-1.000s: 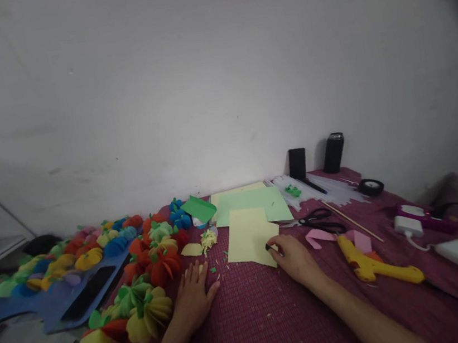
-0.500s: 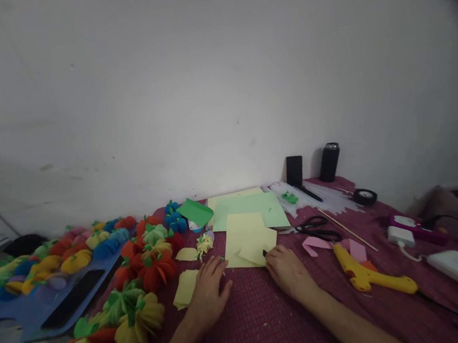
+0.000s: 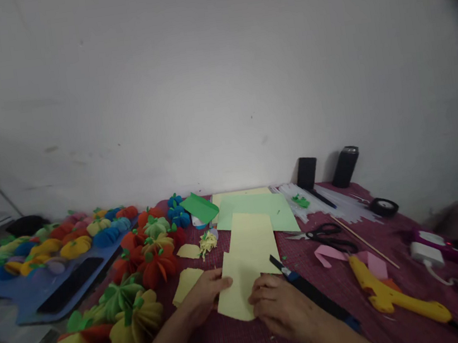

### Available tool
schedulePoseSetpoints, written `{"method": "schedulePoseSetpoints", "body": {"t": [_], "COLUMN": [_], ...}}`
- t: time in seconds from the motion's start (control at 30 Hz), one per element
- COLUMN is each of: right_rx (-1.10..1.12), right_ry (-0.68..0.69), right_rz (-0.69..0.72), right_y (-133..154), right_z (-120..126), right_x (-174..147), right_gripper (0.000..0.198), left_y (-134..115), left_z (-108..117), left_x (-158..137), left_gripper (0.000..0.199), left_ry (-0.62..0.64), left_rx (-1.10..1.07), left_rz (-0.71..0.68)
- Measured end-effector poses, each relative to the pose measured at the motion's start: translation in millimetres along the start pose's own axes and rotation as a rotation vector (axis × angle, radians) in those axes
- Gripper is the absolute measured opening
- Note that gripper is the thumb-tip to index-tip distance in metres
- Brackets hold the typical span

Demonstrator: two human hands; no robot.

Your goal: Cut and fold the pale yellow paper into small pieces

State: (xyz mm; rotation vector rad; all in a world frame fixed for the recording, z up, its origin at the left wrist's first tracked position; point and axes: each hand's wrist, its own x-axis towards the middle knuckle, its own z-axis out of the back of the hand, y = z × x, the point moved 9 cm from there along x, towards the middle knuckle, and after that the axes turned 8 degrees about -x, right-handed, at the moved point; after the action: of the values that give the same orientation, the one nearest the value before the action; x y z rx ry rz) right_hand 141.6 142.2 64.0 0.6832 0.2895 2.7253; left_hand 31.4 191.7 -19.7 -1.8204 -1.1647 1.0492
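Observation:
A small sheet of pale yellow paper [image 3: 237, 291] is held between my two hands, overlapping a taller yellow sheet [image 3: 252, 236] on the cloth. My left hand [image 3: 205, 295] grips its left edge, thumb on top. My right hand [image 3: 282, 305] has its fingers curled at the right edge of the same small sheet. Just right of that hand is a black and blue utility knife [image 3: 312, 292], its dark blade pointing to the taller sheet. Beside my left wrist lie cut yellow paper pieces [image 3: 187, 284].
Colourful paper pumpkins [image 3: 161, 267] crowd the left side, some on a blue board [image 3: 24, 319] with a dark phone [image 3: 70, 285]. On the right are scissors [image 3: 326, 237], a wooden stick [image 3: 367, 243], a yellow glue gun [image 3: 392, 293] and black tape [image 3: 383, 207]. Green sheets [image 3: 255, 210] lie at the back.
The small yellow sheet has come nearer me, and both hands have closed on it. The utility knife, mostly hidden under my right hand before, now shows to the right of it.

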Motion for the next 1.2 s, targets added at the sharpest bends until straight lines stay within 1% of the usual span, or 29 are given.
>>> {"method": "schedulePoseSetpoints", "body": {"t": [0.03,0.07,0.1,0.13,0.2,0.23,0.27,0.3,0.4,0.47,0.6,0.7,0.8,0.87,1.0,1.13,1.2], "right_rx": [0.035,0.078,0.125,0.179,0.313,0.399,0.496,0.598,0.841,0.926,1.008,1.057,1.093,1.070,0.995,0.985,0.930], "right_ry": [-0.010,-0.039,-0.105,-0.191,-0.349,-0.394,-0.407,-0.387,-0.241,-0.173,-0.125,-0.147,-0.178,-0.219,-0.284,-0.272,-0.259], "right_rz": [-0.023,-0.077,-0.177,-0.309,-0.617,-0.719,-0.780,-0.794,-0.705,-0.666,-0.699,-0.699,-0.716,-0.757,-0.792,-0.785,-0.762], "right_y": [-3,-10,-23,-39,-76,-88,-95,-98,-88,-80,-77,-77,-78,-82,-87,-87,-85], "right_z": [2,6,13,20,26,24,19,12,-10,-21,-32,-30,-25,-20,-11,-9,-6], "right_x": [-1,-3,-6,-12,-29,-35,-39,-38,-26,-23,-26,-26,-25,-28,-32,-33,-32], "right_gripper": [0.012,0.012,0.019,0.022,0.026,0.028,0.030,0.031,0.027,0.027,0.027,0.026,0.024,0.020,0.012,0.011,0.014], "left_y": [-3,-6,-10,-15,-23,-26,-27,-27,-20,-14,-10,-9,-9,-11,-12,-11,-10], "left_z": [2,4,6,6,4,1,-3,-8,-20,-25,-23,-26,-33,-32,-21,-19,-18], "left_x": [0,-1,-1,-2,-5,-7,-8,-10,-13,-13,-13,-13,-15,-15,-15,-15,-16], "left_gripper": [0.041,0.038,0.036,0.035,0.033,0.032,0.031,0.030,0.030,0.030,0.031,0.032,0.034,0.032,0.014,0.010,0.010], "left_ry": [-0.016,-0.032,-0.046,-0.058,-0.061,-0.052,-0.039,-0.024,0.019,0.030,0.003,0.030,0.095,0.075,-0.031,-0.032,-0.030], "left_rx": [0.022,0.030,0.020,-0.003,-0.057,-0.077,-0.089,-0.093,-0.062,-0.041,0.007,0.057,0.033,0.020,-0.005,-0.006,-0.020], "left_rz": [-0.042,-0.082,-0.117,-0.154,-0.213,-0.229,-0.234,-0.230,-0.195,-0.179,-0.179,-0.159,-0.136,-0.149,-0.154,-0.160,-0.158]}}
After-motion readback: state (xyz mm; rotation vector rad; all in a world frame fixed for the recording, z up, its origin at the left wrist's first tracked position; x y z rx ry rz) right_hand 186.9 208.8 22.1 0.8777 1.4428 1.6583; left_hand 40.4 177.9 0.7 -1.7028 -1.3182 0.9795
